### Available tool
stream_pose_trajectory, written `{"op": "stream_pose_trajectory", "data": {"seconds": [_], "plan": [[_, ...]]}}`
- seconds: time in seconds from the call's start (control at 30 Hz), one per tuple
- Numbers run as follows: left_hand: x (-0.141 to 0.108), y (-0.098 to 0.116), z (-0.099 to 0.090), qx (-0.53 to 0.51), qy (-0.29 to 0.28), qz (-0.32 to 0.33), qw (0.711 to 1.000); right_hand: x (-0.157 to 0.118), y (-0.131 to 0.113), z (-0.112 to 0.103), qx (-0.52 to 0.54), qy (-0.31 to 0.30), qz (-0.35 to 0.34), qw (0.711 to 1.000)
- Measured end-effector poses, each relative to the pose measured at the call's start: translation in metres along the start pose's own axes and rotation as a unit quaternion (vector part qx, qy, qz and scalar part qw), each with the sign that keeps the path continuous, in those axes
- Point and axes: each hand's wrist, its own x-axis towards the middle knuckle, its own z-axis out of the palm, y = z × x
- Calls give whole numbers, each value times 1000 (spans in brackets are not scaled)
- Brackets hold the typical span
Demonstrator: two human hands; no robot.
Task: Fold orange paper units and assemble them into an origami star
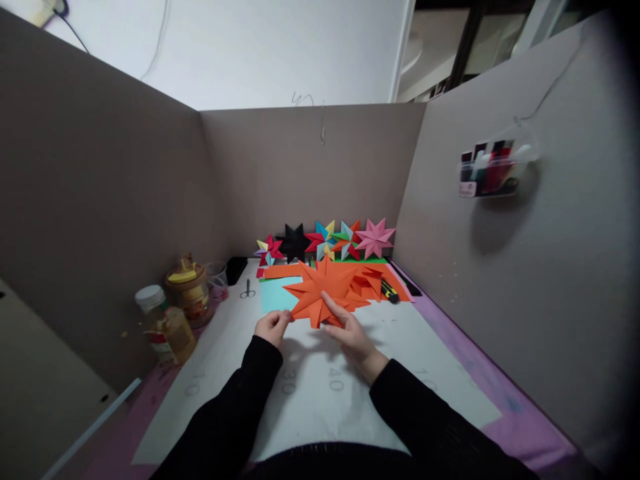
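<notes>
An orange folded paper star (320,290) with several points is held up above the white sheet on the table. My right hand (350,335) grips its lower right part, with the thumb on the front face and the other fingers behind. At the lower left, my left hand (273,327) is closed, pinching the tip of one point. Behind the star lie more orange paper pieces (370,283), partly covered by it.
Finished stars, among them a black star (294,242) and a pink star (376,238), lean on the back panel. Scissors (247,289), light blue paper (273,297) and a yellow-black cutter (389,291) lie farther back. A glue bottle (165,327) and jar (190,293) stand left.
</notes>
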Motion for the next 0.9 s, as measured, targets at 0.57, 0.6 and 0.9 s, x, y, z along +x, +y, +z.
{"op": "stream_pose_trajectory", "data": {"seconds": [0.57,0.6,0.9], "plan": [[-7,9,10,-326,-55,-172,928,-3,-8,0,-15,-179,83,980],[-7,10,9,-324,-42,-174,929,-3,-8,1,-6,-183,80,980],[-7,8,11,-319,-6,-177,931,-3,-6,1,1,-175,68,982]]}}
